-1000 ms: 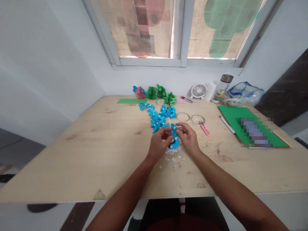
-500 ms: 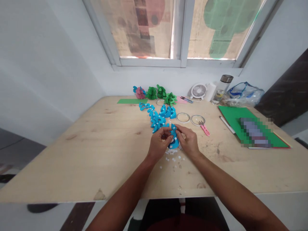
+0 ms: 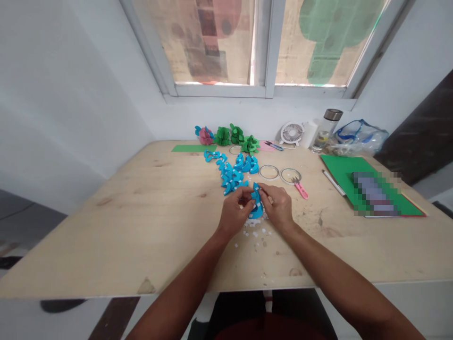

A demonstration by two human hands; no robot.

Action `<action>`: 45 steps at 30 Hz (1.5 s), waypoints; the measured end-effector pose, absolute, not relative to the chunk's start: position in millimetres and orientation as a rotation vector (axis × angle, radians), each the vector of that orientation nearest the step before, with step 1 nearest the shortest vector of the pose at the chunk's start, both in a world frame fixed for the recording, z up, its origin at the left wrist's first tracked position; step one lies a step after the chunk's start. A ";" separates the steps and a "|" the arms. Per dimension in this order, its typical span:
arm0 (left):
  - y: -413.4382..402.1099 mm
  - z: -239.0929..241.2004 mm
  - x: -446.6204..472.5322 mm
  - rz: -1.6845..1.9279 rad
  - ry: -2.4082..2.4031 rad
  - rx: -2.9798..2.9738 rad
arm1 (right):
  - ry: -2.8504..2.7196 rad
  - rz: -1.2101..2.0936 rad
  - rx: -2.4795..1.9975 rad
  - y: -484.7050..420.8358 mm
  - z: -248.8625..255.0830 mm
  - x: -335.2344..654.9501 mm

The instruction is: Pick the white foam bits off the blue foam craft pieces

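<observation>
A curved blue paper piece (image 3: 255, 213) with small white squares on it is between my hands, just above the table. My left hand (image 3: 235, 210) pinches its left side with thumb and fingers. At the piece's upper right edge, my right hand (image 3: 278, 203) is closed, its fingertips on the paper; whether a white square is between them I cannot make out. Small white paper squares (image 3: 255, 233) lie scattered below my hands. Beyond them sit more blue paper pieces (image 3: 231, 178), several bearing white squares.
Two tape rolls (image 3: 269, 172) and pink snips (image 3: 300, 188) lie right of the blue pieces. Green and pink paper flowers (image 3: 222, 136), a small white fan (image 3: 292, 133) and a bottle (image 3: 327, 130) line the back. A green folder (image 3: 345, 170) and a white marker (image 3: 333, 182) are at right.
The blue piece has turned slightly, its top now looking narrower and more pointed. Both hands stay in almost the same place.
</observation>
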State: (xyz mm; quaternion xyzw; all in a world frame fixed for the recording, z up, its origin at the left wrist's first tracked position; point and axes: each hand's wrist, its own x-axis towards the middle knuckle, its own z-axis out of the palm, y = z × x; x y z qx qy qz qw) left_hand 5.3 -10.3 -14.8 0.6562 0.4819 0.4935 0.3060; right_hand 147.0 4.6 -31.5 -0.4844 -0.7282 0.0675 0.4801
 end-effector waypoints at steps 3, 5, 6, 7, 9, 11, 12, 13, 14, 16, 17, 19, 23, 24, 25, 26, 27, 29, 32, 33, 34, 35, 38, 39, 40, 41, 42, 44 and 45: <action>-10.3 -14.5 5.6 1.304 1.287 1.771 | -1.877 0.027 -1.207 3.6 -30.8 148.1; -10.2 -14.8 5.7 1.298 1.298 1.794 | -1.922 -0.028 -1.211 3.3 -31.3 148.3; -10.1 -15.1 5.8 1.298 1.305 1.801 | -1.937 -0.047 -1.211 3.2 -31.7 148.3; -9.9 -15.5 5.8 1.298 1.311 1.806 | -1.947 -0.060 -1.208 3.0 -32.0 148.3; -9.6 -16.3 5.7 1.303 1.316 1.810 | -1.956 -0.078 -1.203 2.7 -32.5 148.1; -9.4 -17.1 5.7 1.306 1.316 1.811 | -1.958 -0.089 -1.202 2.4 -32.5 148.0; -9.4 -17.4 5.7 1.304 1.315 1.813 | -1.956 -0.093 -1.206 2.3 -32.3 147.9; -9.5 -17.7 5.7 1.300 1.314 1.815 | -1.952 -0.093 -1.212 2.3 -32.0 147.9; -9.6 -18.0 5.7 1.296 1.313 1.816 | -1.944 -0.090 -1.218 2.3 -31.7 147.9; -9.9 -18.3 5.9 1.285 1.311 1.818 | -1.914 -0.071 -1.224 2.4 -30.7 147.8; -10.0 -18.4 5.9 1.280 1.311 1.820 | -1.893 -0.054 -1.224 2.5 -30.2 147.7; -10.2 -18.3 5.9 1.274 1.313 1.820 | -1.846 0.005 -1.217 2.5 -28.9 147.3; -10.3 -17.3 5.6 1.264 1.308 1.821 | -1.711 0.229 -1.213 2.1 -26.0 146.0; -10.4 -17.0 5.5 1.262 1.307 1.824 | -1.663 0.312 -1.215 2.2 -25.5 145.6; -10.4 -16.7 5.4 1.261 1.309 1.828 | -1.610 0.405 -1.213 2.7 -25.2 145.3; -10.5 -16.5 5.4 1.261 1.311 1.830 | -1.553 0.505 -1.205 3.5 -25.2 145.1; -10.7 -16.2 5.3 1.263 1.311 1.830 | -1.496 0.608 -1.191 4.6 -25.4 145.0; -11.1 -15.6 5.3 1.265 1.302 1.819 | -1.390 0.808 -1.151 7.7 -26.6 145.2; -11.6 -14.3 5.2 1.257 1.274 1.790 | -1.282 1.037 -1.113 12.4 -28.8 146.6; -11.6 -13.9 5.1 1.253 1.268 1.779 | -1.264 1.088 -1.108 13.6 -29.3 147.2; -11.5 -13.6 4.9 1.249 1.263 1.771 | -1.253 1.125 -1.108 14.4 -29.5 147.8; -11.2 -13.4 4.7 1.246 1.259 1.763 | -1.245 1.150 -1.111 15.0 -29.6 148.3; -10.0 -13.3 3.9 1.239 1.248 1.743 | -1.231 1.182 -1.116 15.1 -28.8 149.0; -9.5 -13.5 3.7 1.232 1.244 1.739 | -1.228 1.186 -1.112 14.9 -28.5 148.9; -9.1 -13.9 3.5 1.227 1.241 1.735 | -1.227 1.190 -1.105 14.6 -28.3 148.7; -8.7 -14.3 3.3 1.221 1.240 1.732 | -1.227 1.190 -1.097 14.4 -28.1 148.4; -8.3 -14.8 3.2 1.217 1.238 1.730 | -1.228 1.185 -1.091 14.2 -28.1 148.0; -7.8 -16.1 3.1 1.212 1.230 1.724 | -1.231 1.163 -1.088 14.0 -28.2 147.4; -7.6 -16.8 3.1 1.210 1.225 1.719 | -1.235 1.150 -1.090 13.9 -28.4 147.1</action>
